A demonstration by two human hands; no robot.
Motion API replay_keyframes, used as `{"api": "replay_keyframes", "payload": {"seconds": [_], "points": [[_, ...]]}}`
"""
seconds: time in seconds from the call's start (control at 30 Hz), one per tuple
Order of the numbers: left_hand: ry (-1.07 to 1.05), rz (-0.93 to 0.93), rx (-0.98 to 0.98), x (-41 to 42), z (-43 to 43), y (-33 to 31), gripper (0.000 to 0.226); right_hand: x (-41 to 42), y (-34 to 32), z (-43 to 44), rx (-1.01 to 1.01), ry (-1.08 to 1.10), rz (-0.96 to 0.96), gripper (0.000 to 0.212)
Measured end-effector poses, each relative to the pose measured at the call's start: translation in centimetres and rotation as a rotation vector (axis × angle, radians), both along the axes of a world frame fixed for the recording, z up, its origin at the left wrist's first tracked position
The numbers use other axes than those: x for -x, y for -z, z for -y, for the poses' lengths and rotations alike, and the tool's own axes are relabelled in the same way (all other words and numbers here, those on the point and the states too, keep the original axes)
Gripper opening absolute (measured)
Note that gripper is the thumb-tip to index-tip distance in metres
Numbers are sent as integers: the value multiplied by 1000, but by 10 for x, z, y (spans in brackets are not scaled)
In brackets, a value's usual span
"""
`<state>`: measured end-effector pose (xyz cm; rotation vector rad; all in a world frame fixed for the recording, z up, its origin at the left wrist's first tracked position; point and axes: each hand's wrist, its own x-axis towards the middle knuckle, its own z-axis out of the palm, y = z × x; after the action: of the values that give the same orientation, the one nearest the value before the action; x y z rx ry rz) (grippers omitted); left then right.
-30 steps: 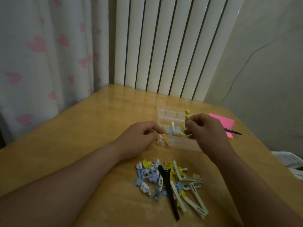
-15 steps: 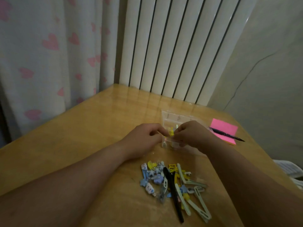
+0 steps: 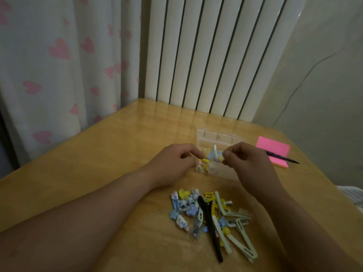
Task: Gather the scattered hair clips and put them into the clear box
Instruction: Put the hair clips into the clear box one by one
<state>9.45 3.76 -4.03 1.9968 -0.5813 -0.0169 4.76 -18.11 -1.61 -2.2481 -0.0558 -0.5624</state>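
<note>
— Our left grip (image 3: pixel 174 163) is curled at the near left corner of the clear box (image 3: pixel 220 136), and thumb and forefinger seem to pinch its wall. Our right grip (image 3: pixel 251 165) is curled over the box's right side with its fingertips drawn together. We cannot tell whether a clip is between them.

— Then we check that before we draw the right away. The box stands on the desk (image 3: pixel 117 154) just beyond our hands, with several clips already inside and one pale one standing on end.

— The heap of hair clips (image 3: pixel 208 214) lies nearer to us, apart from the box. We judge most of the job is left.

— So we steady the box with the left and feed it with the right. We lift tangled ones singly, and lay the long black clip (image 3: pixel 210 228) flat so it fits.

— And we reach clear of the pink sticky notes (image 3: pixel 274 149) and the pen (image 3: pixel 282 157) to the right of the box.
</note>
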Motion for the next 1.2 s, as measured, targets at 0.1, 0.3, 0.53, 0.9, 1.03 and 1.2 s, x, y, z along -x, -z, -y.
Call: {"api": "replay_keyframes", "payload": {"seconds": [0.1,0.3,0.53,0.9,1.03,1.2], "points": [[4,1,5,1,1,0,31,7,-1,-1,115,-35,53,7],[-37,-19,50,-6,-3,4,27,26,-15,-37,342,-280,-109,13],[-62,-28,70,-9,-3,6,27,33,-2,-67,594,-366,-261,14],[-11,-17,35,-4,-1,3,26,15,-14,-32,70,-120,-73,4],[9,-26,29,1,1,1,22,2,-11,4,-2,60,9,5],[12,-33,40,0,1,0,29,-15,-2,6,56,106,-64,8]]}}
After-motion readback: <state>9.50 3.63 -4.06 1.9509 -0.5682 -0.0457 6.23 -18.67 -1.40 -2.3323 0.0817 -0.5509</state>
